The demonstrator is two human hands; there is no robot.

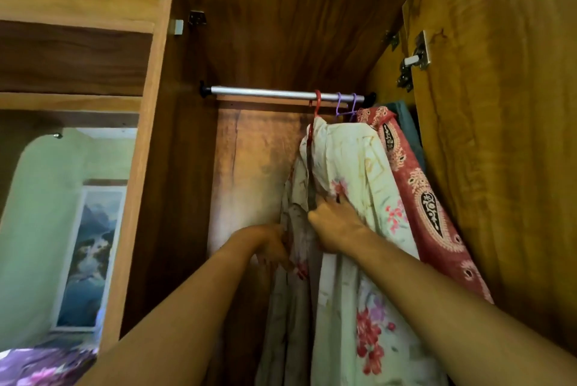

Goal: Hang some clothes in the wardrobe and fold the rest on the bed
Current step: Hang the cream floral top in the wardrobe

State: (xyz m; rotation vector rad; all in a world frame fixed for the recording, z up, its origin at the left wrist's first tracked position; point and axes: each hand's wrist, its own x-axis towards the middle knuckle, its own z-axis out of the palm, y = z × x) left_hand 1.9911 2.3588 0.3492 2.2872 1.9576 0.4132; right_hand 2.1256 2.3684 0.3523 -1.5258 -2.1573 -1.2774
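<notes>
A cream floral garment (349, 167) hangs on a red hanger (317, 104) from the metal rail (265, 93) inside the open wardrobe. My right hand (334, 226) grips the garment's front fold at mid height. My left hand (271, 245) pinches the left edge of the same garment a little lower. To its right hang a red paisley garment (421, 186) and a teal one (406, 123), on purple hangers (345, 104).
The wardrobe's right door (499, 136) stands open close to the clothes. The left part of the rail is bare. On the left are wooden shelves (71, 98) above a mirror (71, 229). A purple floral cloth (43, 367) shows at bottom left.
</notes>
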